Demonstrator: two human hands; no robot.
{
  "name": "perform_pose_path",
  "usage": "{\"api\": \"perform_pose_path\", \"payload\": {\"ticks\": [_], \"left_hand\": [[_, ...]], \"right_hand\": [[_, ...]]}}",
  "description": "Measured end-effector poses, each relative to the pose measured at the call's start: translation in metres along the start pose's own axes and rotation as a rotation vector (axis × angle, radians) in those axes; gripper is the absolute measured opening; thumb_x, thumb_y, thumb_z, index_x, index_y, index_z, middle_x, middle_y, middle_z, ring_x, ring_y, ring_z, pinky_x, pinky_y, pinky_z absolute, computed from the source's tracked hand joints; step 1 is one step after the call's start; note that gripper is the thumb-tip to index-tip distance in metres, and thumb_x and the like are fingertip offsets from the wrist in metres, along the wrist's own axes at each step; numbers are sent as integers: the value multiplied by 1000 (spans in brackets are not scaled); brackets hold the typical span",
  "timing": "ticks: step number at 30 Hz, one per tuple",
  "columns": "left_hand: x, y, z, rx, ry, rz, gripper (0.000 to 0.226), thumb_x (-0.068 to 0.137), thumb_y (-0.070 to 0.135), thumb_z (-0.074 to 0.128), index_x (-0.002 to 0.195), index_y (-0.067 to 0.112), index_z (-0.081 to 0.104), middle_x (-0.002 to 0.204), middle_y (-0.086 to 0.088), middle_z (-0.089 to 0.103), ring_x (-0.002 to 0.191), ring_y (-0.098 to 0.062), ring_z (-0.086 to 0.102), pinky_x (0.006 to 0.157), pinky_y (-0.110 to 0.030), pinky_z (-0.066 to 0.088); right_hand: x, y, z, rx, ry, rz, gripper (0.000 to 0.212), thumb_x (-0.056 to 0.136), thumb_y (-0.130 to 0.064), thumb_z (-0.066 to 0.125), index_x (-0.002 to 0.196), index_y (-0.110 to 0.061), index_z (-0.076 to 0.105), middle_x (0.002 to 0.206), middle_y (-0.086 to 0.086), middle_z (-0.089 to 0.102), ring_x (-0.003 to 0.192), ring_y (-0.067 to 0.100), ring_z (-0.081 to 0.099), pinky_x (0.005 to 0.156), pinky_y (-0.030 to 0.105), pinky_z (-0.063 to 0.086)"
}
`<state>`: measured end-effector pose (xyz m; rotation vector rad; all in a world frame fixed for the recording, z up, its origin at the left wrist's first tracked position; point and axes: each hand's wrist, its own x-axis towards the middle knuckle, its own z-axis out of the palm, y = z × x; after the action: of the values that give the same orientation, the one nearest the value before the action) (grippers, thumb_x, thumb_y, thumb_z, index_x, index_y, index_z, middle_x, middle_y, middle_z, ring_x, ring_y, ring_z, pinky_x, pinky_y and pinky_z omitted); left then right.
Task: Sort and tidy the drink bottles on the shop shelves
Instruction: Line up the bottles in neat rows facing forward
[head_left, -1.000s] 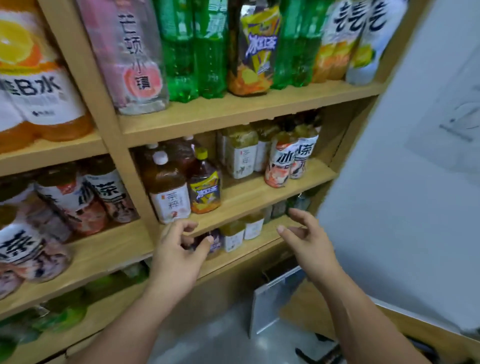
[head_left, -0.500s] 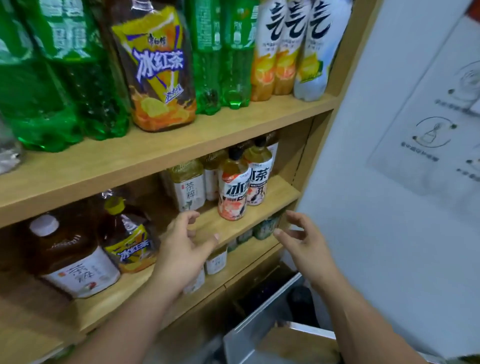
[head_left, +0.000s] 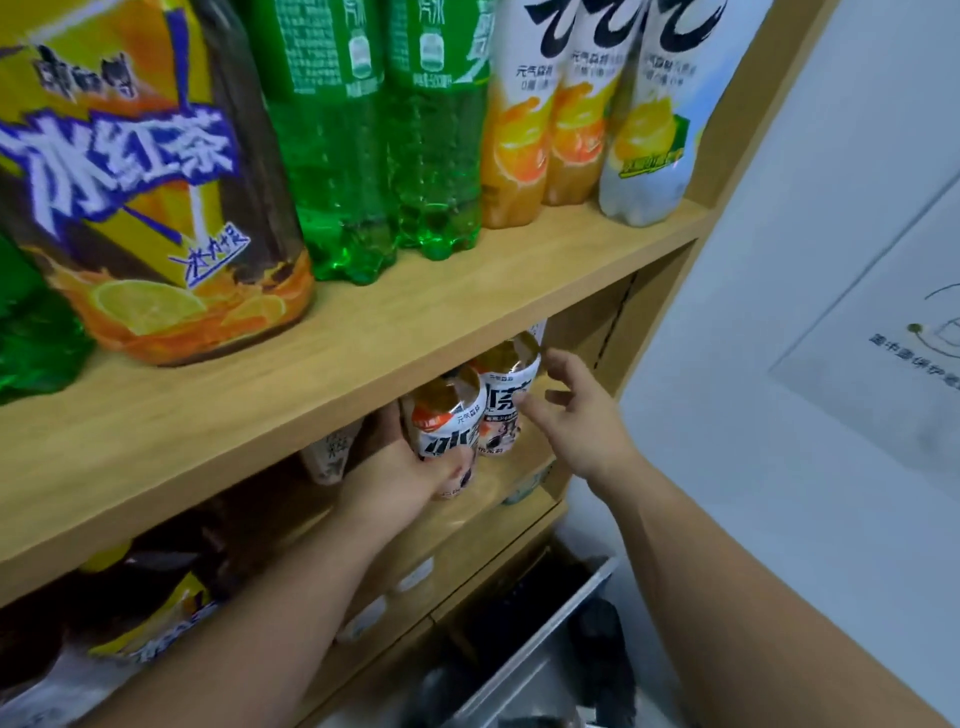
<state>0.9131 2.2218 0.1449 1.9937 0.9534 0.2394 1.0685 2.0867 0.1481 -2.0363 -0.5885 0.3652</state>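
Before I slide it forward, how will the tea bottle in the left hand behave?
The tea bottle looks full of amber liquid, so probably heavy for its size. Its glossy label may slip in the left hand. Tall and narrow, it could tip onto the neighbouring bottle if pushed high.

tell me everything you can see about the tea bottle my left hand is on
The iced tea bottle is small, clear plastic, holding amber drink. Its white wrap label has an orange-red patch and big black characters. It is about upright at the front of the middle wooden shelf, its cap hidden by the shelf board above. The left hand grips its lower body, thumb across the front. A matching bottle sits close on its right; contact is unclear.
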Motion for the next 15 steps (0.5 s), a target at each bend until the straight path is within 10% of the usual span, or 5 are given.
{"api": "perform_pose_path", "payload": {"ticks": [9,15], "left_hand": [[4,3,15,-71,167,11,95,72,34,91,148,27,35,134,5,62,119,-15,60,93,-23,43],[-30,-11,23,-236,277,-65,58,68,20,94,113,33,59,103,16,71,99,1,67,80,-17,53]], "right_hand": [[40,-5,4,-19,-232,-10,56,82,-34,85,115,-36,40,112,-11,66,103,12,63,80,27,52],[42,3,7,-23,-200,-82,58,78,-27,89,112,-21,41,113,3,64,105,20,64,88,40,58]]}}
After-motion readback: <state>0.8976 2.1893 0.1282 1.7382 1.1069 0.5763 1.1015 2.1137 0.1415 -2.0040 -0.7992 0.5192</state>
